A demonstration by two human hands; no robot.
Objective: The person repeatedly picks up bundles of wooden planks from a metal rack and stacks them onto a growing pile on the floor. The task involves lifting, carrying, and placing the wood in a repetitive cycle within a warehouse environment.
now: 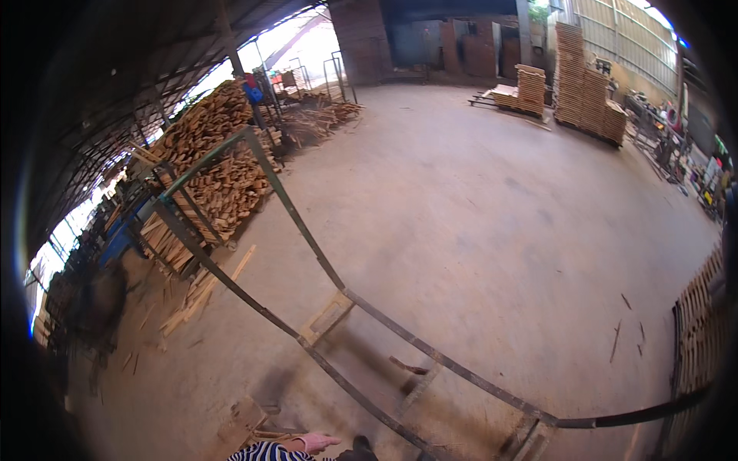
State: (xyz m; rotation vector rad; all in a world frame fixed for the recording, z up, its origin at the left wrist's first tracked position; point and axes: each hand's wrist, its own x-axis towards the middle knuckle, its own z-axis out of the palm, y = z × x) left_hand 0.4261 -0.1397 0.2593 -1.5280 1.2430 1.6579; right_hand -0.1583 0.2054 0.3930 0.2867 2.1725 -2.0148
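At the lower edge my left hand (317, 442) shows in a pink glove, below a navy-and-white striped sleeve (265, 452). Its fingers stretch out to the right, and I see nothing held in them. Just right of it is a small dark shape (360, 447), perhaps a shoe. Ahead of the hand, apart from it, stands a long metal cart frame (384, 319) with two dark rails, crosspieces and a tall upright end frame (273, 177). Beside the hand on the left lie a few wood pieces (250, 415). My right hand does not show.
A big heap of short wood pieces (223, 177) lies at the left, with loose strips (204, 296) before it. Tall stacks of boards (580, 84) stand far right. Another wood stack (699, 323) is near right. A bark piece (407, 366) lies between the rails.
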